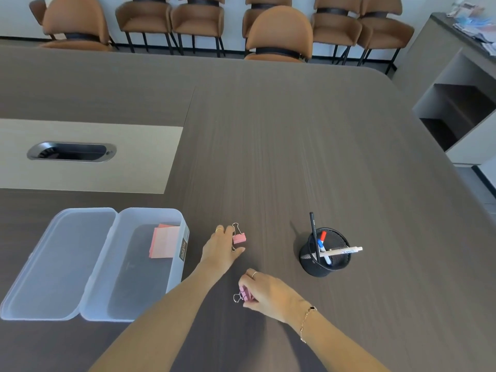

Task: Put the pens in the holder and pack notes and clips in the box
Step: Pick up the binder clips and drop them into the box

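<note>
A clear plastic box (177, 280) lies open on the table at the lower left, its lid (57, 261) folded out to the left. Pink sticky notes (163, 241) rest inside it near the far right corner. My left hand (221, 249) pinches a pink binder clip (239, 238) between thumb and fingers, just right of the box. My right hand (265, 292) is closed on a second pink binder clip (244, 294), nearer to me. A black mesh holder (323, 253) on the right holds several pens (322, 247).
The dark wooden table (295, 143) has a beige inset panel with a cable port (71, 152) at the left. Brown chairs (279, 33) line the far side. A grey shelf unit (456, 108) stands at the right.
</note>
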The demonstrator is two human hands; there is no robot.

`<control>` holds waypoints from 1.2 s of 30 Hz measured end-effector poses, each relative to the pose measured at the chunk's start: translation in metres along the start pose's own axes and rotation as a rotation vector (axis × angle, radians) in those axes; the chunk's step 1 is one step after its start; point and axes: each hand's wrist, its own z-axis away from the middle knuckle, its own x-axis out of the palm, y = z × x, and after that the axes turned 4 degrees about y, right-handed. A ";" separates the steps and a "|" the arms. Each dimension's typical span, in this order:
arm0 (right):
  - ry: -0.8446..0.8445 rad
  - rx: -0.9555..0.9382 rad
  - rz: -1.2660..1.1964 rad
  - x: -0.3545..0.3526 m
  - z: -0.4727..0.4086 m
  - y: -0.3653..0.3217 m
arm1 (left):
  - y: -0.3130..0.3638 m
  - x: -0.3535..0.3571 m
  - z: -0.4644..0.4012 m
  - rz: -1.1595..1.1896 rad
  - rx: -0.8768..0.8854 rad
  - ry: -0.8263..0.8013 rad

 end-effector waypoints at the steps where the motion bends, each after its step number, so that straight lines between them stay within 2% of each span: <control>1: 0.000 -0.002 0.004 0.001 0.000 0.000 | 0.001 0.001 0.000 -0.007 -0.001 0.015; 4: 0.004 -0.009 0.009 0.001 0.000 0.000 | 0.005 0.002 -0.005 0.059 -0.035 0.059; 8: 0.019 0.008 0.001 -0.003 0.000 0.003 | 0.012 0.006 -0.014 0.027 0.012 0.006; 14: 0.094 0.142 -0.147 -0.019 0.005 0.009 | 0.006 0.004 -0.008 0.087 0.051 0.029; 21: 0.248 0.300 -0.391 -0.049 -0.012 -0.012 | -0.012 -0.069 0.001 0.387 0.034 0.173; 25: 0.303 0.350 -0.460 -0.071 -0.038 -0.045 | -0.047 -0.144 0.007 0.363 0.061 0.056; 28: 0.298 0.310 -0.435 -0.084 -0.059 -0.072 | -0.084 -0.174 0.030 0.341 -0.023 -0.029; 32: 0.223 0.228 -0.281 -0.089 -0.075 -0.098 | -0.120 -0.155 0.065 0.269 -0.132 -0.175; 36: 0.148 0.226 -0.220 -0.082 -0.074 -0.107 | -0.134 -0.115 0.085 0.094 -0.134 -0.247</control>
